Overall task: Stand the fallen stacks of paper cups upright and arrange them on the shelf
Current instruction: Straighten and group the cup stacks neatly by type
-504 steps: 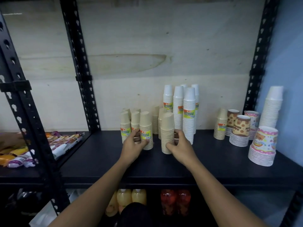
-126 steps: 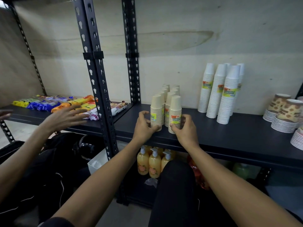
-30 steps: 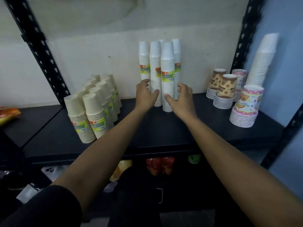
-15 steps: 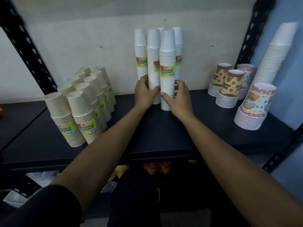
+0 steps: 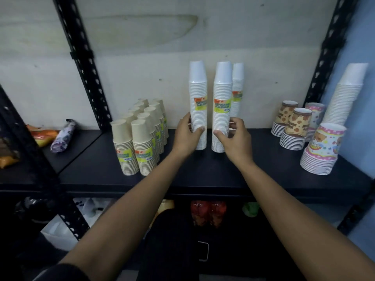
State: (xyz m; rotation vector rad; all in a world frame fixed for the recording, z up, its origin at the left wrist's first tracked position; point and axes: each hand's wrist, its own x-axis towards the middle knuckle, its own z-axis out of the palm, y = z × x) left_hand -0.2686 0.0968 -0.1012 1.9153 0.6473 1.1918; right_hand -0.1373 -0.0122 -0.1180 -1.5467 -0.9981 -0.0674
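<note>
White paper cups, nested mouth-down into tall columns, stand upright in the middle of the black shelf (image 5: 203, 175). The left hand (image 5: 185, 136) wraps the lower part of the left white stack (image 5: 198, 102), thumb across the front and fingers curled behind it. The right hand (image 5: 235, 138) grips the right white stack (image 5: 222, 102) at about the same height, thumb in front and fingers round its right side. Both stacks rest on the shelf board with a narrow gap between them, and each carries a yellow-green label about halfway up. A third white stack (image 5: 237, 88) stands just behind the right one, near the pale back wall.

Left of the hands, shorter beige stacks (image 5: 142, 138) stand upright in two rows that run back towards the wall. To the right, brown-patterned stacks (image 5: 294, 128) sit mouth-up near the back. A pink-patterned stack (image 5: 322, 151) stands nearer the front edge, and a tall plain stack (image 5: 347, 94) rises at the far right beside the blue wall. Beyond the black perforated post (image 5: 81, 57), snack packets (image 5: 40, 134) lie on the neighbouring shelf. Red bottles (image 5: 209, 211) show on the level below.
</note>
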